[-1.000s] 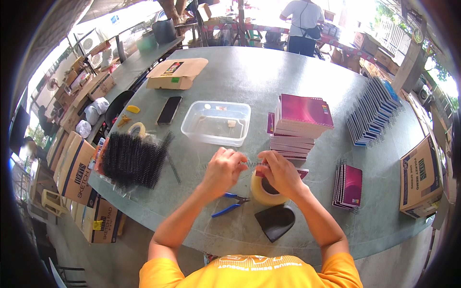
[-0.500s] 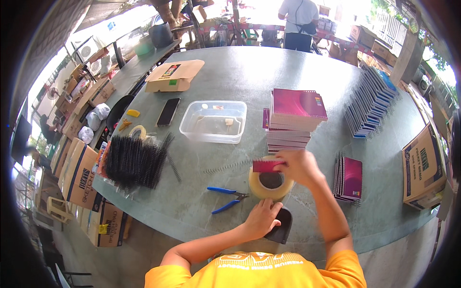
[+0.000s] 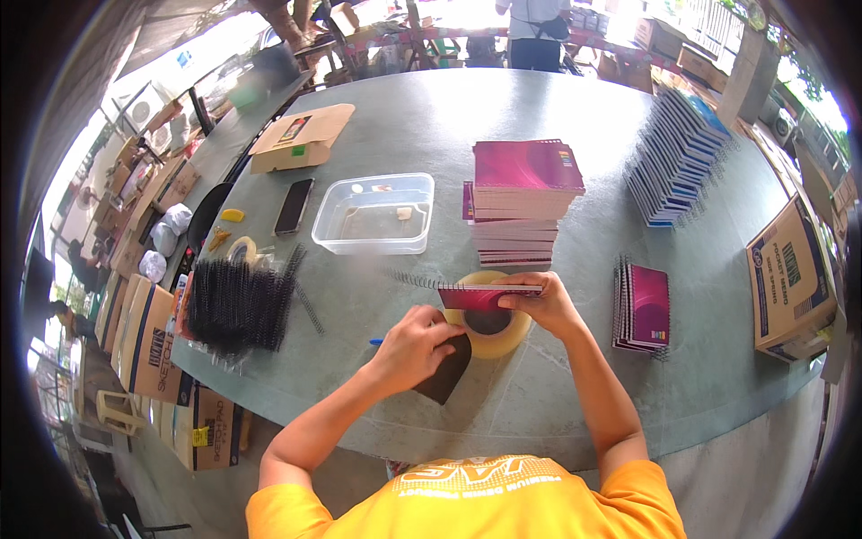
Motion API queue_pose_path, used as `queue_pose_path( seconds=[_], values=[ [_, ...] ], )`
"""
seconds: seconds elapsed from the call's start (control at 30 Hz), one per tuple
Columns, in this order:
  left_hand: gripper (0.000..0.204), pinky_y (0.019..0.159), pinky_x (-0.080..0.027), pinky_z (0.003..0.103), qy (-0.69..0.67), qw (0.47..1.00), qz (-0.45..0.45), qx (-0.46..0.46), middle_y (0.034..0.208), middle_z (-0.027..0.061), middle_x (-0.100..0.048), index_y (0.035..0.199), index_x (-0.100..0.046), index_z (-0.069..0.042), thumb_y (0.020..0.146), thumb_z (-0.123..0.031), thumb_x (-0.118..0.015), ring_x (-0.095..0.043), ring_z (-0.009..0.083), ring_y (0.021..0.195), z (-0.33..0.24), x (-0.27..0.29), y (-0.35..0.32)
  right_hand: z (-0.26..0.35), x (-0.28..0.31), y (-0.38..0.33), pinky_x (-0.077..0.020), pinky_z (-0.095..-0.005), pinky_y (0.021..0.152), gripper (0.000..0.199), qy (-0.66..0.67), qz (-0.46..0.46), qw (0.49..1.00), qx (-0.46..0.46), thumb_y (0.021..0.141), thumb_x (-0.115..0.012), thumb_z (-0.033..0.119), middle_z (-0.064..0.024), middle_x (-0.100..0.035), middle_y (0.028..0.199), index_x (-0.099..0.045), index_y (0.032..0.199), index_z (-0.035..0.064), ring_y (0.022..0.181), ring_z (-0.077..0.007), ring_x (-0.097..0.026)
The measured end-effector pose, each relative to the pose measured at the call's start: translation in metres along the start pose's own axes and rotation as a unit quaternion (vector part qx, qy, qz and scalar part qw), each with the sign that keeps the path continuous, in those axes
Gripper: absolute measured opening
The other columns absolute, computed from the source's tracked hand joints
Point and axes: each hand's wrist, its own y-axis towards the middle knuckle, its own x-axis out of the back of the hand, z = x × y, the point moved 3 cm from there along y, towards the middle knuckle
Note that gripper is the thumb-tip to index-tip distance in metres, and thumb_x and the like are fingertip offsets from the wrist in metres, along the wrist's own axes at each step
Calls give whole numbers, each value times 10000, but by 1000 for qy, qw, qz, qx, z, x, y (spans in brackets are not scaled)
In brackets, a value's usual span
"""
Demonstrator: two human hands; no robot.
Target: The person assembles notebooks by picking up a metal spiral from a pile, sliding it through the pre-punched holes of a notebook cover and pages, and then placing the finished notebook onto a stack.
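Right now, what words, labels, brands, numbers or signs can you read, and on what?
Wording not copied here; print by place:
Right carton: dark lettering, legible.
Left cartons: dark lettering, legible.
Yellow shirt: white lettering, partly legible.
Purple notebook stack: cover mark, too small to read.
Brown box on table: label, too small to read.
Held purple notebook: no readable print.

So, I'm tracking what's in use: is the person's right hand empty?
No, the right hand holds a maroon notebook by one end, and a spiral coil juts from the other.
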Motion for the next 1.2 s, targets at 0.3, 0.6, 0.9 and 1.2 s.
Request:
queue_pose_path(
  seconds=[0.3,0.6,0.9,1.2],
  values=[
    [287,750,-459,333,67,966,-249,-16,904,81,-574,1009,-665,-62,732,2,-698,-555,231,842,-13,51,22,-7,9,-3,-505,-237,748,221,27,6,999,24,780,-712,1,-46,-689,893,-687,999,-5,814,-93,-620],
    [292,721,-456,364,104,962,-251,-29,913,120,-535,1022,-640,-64,738,-9,-677,-546,284,821,-12,40,33,-10,2,-3,-556,-262,696,268,78,-40,996,3,778,-732,30,-62,-679,918,-655,1034,7,812,-111,-634],
    [292,738,-479,349,59,966,-244,-55,843,109,-595,982,-674,-57,699,10,-696,-575,274,823,-21,50,49,-12,-1,-8,-505,-253,774,285,57,-11,998,10,753,-740,5,-47,-694,915,-675,1031,8,834,-88,-621],
    [310,677,-499,374,62,927,-368,-26,845,106,-582,993,-669,-95,701,6,-698,-583,283,809,-17,49,55,-17,0,-9,-491,-249,779,294,53,7,998,-39,780,-686,-28,-29,-695,918,-671,1068,28,854,-69,-596]
  ],
)
